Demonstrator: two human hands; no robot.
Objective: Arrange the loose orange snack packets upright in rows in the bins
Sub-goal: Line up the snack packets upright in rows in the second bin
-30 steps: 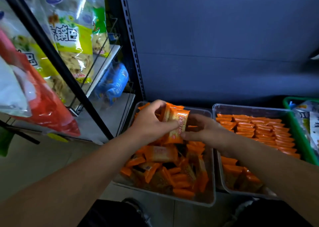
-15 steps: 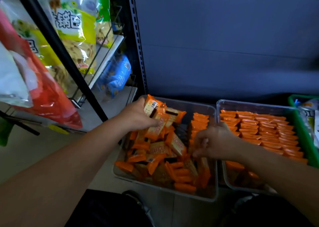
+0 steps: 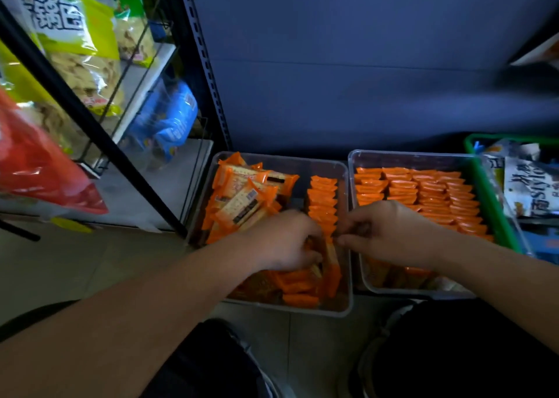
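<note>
Orange packets lie jumbled in clear bin.

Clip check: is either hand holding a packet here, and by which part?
The left hand grips upright orange packets by their top edges in the left bin; the right hand seems to pinch their right edge, contact unclear.

Shop: metal display rack stacked with bagged snacks, clear stock bins on floor.
</note>
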